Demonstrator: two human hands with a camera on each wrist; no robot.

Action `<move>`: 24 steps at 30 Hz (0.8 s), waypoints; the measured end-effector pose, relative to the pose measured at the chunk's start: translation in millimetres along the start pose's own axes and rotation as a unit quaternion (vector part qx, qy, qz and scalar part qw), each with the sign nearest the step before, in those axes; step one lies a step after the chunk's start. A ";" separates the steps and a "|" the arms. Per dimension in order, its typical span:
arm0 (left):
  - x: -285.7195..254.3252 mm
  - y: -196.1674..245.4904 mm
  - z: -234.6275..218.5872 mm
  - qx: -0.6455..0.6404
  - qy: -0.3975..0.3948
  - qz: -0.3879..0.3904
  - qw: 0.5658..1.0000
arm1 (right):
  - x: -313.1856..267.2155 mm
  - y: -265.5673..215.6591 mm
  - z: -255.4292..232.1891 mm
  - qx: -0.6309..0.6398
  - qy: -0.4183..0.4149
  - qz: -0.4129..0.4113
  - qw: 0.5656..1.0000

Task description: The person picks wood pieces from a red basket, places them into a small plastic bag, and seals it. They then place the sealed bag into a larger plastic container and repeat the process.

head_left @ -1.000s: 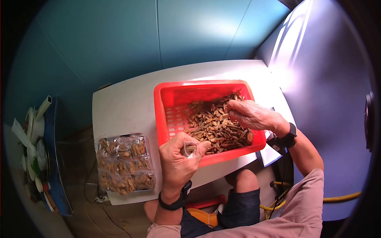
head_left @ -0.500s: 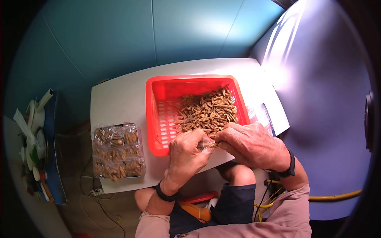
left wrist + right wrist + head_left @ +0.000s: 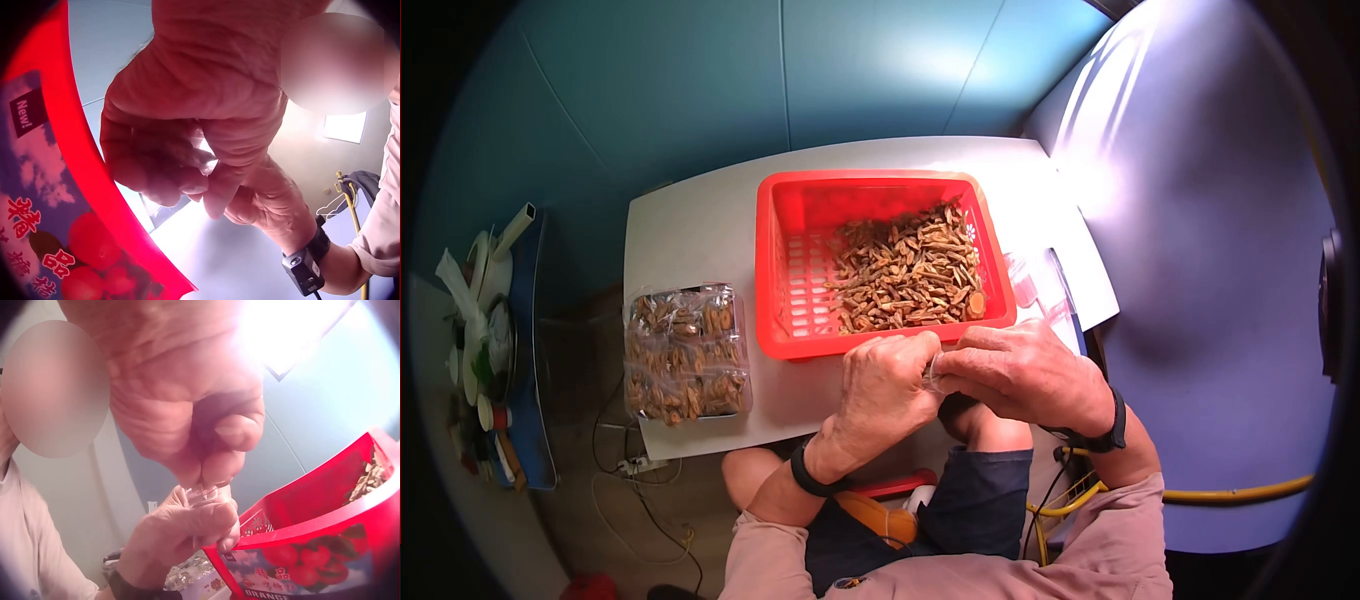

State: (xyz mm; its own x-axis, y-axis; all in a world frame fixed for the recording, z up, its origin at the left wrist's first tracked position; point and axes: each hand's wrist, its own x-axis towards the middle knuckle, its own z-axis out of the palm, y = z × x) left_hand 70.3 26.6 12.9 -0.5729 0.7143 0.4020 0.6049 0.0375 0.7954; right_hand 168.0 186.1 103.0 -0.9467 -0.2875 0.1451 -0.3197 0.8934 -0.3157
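In front of the red basket (image 3: 775,345), both hands meet over a small clear plastic bag (image 3: 931,375). My left hand (image 3: 888,388) grips the bag, its fingers curled round it. From the other side, my right hand (image 3: 1028,375) pinches the bag's top between thumb and fingertips; the right wrist view shows clear film (image 3: 200,495) between the two hands. Most of the bag and whatever it holds is hidden by fingers. Brown dried root-like pieces (image 3: 910,270) are heaped in the basket, mostly toward its right side.
On the left of the white table (image 3: 690,220) stands a tray with several clear bags of brown pieces (image 3: 685,355). Papers (image 3: 1045,290) lie right of the basket. A blue board with assorted items (image 3: 530,370) is at far left; cables (image 3: 640,465) hang below.
The right hand was in the heap, then brought pieces to the bag's mouth; it now pinches the bag. The left hand has turned, knuckles up, and those pieces no longer show.
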 end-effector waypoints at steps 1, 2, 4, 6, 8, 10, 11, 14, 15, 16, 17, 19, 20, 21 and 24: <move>-2.3 0.6 2.9 -0.002 -0.005 0.002 1.000 | -2.6 0.0 0.3 0.016 -0.024 0.001 1.000; -4.4 1.8 5.1 -0.003 -0.009 0.004 1.000 | -4.7 -1.1 1.8 0.017 -0.024 0.001 1.000; -7.0 5.2 6.5 -0.001 -0.023 -0.006 1.000 | -8.3 -5.1 4.2 0.030 0.014 -0.017 0.999; -8.0 10.0 7.5 0.002 -0.039 -0.013 0.999 | -16.1 -10.5 -3.1 0.057 -0.022 0.017 0.998; -8.2 16.2 9.1 0.016 -0.061 -0.029 0.998 | -27.5 -13.6 -7.3 0.084 -0.058 0.052 0.993; -13.9 22.1 15.2 0.016 -0.067 -0.046 0.997 | -41.9 -12.7 -2.8 0.115 -0.038 0.059 0.991; -17.9 26.7 18.9 0.013 -0.073 -0.066 0.995 | -49.8 -13.6 -0.2 0.116 -0.036 0.060 0.991; -27.8 45.8 29.3 -0.019 -0.086 -0.072 0.993 | -75.4 -18.1 8.9 0.132 0.019 0.079 0.988; -31.6 52.6 31.5 -0.020 -0.109 -0.079 0.991 | -84.1 -20.0 12.0 0.137 0.051 0.080 0.986; -35.4 60.5 32.8 -0.020 -0.110 -0.083 0.990 | -92.7 -23.6 13.3 0.142 0.082 0.081 0.983; -39.0 69.4 33.8 -0.077 -0.124 -0.097 0.984 | -101.6 -27.7 11.9 0.155 0.096 0.091 0.979; -45.5 80.5 34.1 -0.162 -0.208 -0.157 0.952 | -117.6 -37.7 8.3 0.187 0.119 0.113 0.968; -52.7 84.4 37.6 -0.162 -0.210 -0.161 0.951 | -128.5 -41.2 7.1 0.202 0.122 0.128 0.963; -59.7 89.0 41.6 -0.314 -0.212 -0.197 0.904 | -139.6 -44.9 7.7 0.225 0.126 0.158 0.953; -76.1 106.1 40.5 -0.483 -0.227 -0.243 0.810 | -166.5 -59.0 6.9 0.308 0.142 0.201 0.919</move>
State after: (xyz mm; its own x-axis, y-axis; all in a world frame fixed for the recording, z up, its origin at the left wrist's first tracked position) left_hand 200.5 4.6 48.4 -0.2179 0.9709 -0.0989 -0.4710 -0.0158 0.8820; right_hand 344.3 178.9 91.0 -0.9730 0.2018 0.1117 0.0091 0.5176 -0.8556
